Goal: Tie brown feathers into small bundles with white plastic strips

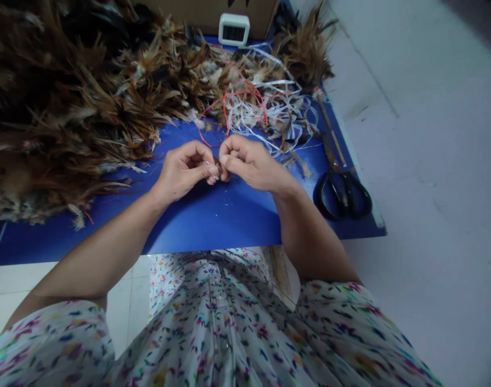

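Above the blue tabletop, my two hands meet fingertip to fingertip. Between thumb and forefinger, my left hand pinches a small brown and whitish feather tuft, mostly hidden by the fingers. My right hand is closed right beside it, thumb against forefinger; what it grips, if anything, is hidden. Just behind the hands runs a loop of red string, partly over a tangle of white plastic ribbon.
Brown feathers are heaped over the left and back of the table. Black-handled scissors and a thin wooden stick lie near the right edge. A small white digital timer stands before a cardboard box.
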The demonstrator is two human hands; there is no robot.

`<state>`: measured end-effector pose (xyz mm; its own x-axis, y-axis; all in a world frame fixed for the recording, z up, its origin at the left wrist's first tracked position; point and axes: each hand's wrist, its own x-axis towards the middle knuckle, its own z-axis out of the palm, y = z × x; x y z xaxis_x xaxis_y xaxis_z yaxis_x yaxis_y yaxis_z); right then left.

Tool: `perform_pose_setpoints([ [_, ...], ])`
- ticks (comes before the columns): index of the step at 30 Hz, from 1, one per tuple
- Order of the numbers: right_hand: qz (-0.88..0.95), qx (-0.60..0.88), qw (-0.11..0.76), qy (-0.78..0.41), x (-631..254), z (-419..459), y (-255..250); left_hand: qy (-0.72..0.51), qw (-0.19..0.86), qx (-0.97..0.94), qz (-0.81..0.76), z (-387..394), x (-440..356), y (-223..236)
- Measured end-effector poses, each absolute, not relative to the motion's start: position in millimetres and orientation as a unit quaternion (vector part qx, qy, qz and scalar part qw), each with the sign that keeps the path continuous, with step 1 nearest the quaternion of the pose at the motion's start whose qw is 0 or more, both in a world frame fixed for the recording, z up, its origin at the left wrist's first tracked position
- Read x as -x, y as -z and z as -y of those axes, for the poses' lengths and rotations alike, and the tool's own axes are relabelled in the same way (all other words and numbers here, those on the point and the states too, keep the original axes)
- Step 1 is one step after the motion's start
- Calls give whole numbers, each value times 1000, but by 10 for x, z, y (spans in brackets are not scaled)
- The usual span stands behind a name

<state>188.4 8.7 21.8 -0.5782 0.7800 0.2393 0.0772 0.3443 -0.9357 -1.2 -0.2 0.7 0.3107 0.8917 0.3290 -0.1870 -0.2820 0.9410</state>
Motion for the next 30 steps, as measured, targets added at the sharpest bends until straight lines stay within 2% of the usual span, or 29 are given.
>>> perform_pose_setpoints([
  [13,759,300,340,-467,-1905,-50,-301,-520,523,-604,-301,-30,30,76],
  [30,656,308,424,-543,-1735,-72,-164,-571,472,-596,-309,-83,55,129],
])
